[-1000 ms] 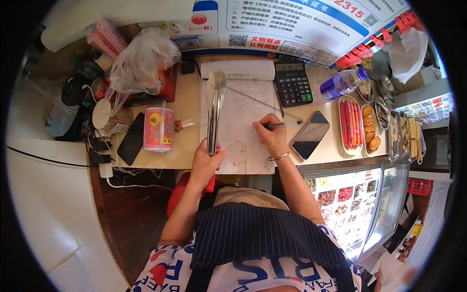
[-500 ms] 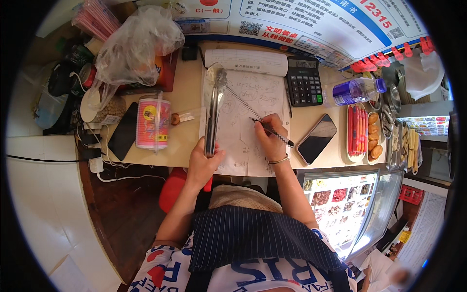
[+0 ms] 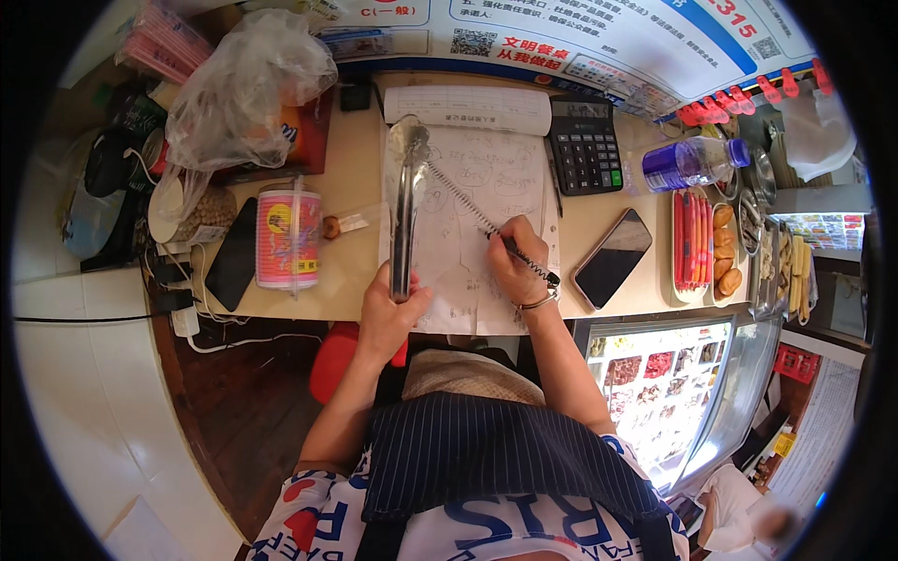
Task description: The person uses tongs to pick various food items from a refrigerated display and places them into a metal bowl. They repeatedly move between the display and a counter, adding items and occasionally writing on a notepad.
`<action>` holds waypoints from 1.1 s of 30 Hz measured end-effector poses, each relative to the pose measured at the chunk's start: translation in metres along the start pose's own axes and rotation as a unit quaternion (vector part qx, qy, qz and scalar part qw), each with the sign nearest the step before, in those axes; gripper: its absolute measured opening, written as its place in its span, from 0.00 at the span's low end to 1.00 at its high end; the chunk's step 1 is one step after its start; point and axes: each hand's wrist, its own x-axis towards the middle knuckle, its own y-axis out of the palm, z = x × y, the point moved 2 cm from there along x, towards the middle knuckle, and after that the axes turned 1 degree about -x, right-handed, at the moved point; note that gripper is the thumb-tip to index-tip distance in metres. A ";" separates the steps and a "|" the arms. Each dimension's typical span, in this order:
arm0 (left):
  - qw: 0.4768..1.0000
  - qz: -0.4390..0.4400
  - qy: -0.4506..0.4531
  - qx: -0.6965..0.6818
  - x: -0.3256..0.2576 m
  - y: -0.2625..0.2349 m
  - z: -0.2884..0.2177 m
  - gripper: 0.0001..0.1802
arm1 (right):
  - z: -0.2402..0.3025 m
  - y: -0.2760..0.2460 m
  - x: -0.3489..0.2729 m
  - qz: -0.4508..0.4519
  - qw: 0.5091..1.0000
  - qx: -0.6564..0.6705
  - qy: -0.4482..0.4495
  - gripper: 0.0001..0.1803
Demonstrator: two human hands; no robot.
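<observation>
My left hand [image 3: 391,309] is closed around the lower end of long, shiny metal tongs [image 3: 404,215], which extend away from me over the left part of a written sheet of paper [image 3: 477,215]. My right hand [image 3: 520,265] grips a pen [image 3: 510,245] with its tip down at the paper. A black coiled cord [image 3: 458,194] runs between the pen and a spot beside the tongs' far end. Handwriting and circled marks cover the sheet; fingers partly hide the pen. Behind the sheet lies a form pad [image 3: 468,110].
Right of the paper are a calculator [image 3: 586,145], a phone [image 3: 611,259], a purple bottle [image 3: 694,164] and red packets [image 3: 693,243] in a tray. On the left stand a pink tub [image 3: 288,238], a dark phone [image 3: 234,257] and a plastic bag [image 3: 248,93]. A lit display case [image 3: 659,374] is at lower right.
The view has shifted slightly. My right hand and the pen have moved a little on the paper; the pen stays gripped. My left hand keeps hold of the tongs.
</observation>
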 end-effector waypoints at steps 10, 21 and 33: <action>1.000 0.003 0.005 -0.008 0.000 0.000 0.001 0.11 | -0.006 0.000 0.001 -0.036 0.997 0.046 0.040 0.07; 1.000 0.005 0.007 -0.020 0.000 -0.001 0.002 0.11 | 0.001 -0.002 0.002 -0.013 0.997 0.064 0.045 0.07; 0.999 -0.005 0.040 -0.021 0.002 -0.001 0.010 0.10 | -0.013 -0.006 -0.002 -0.090 0.991 0.098 0.032 0.08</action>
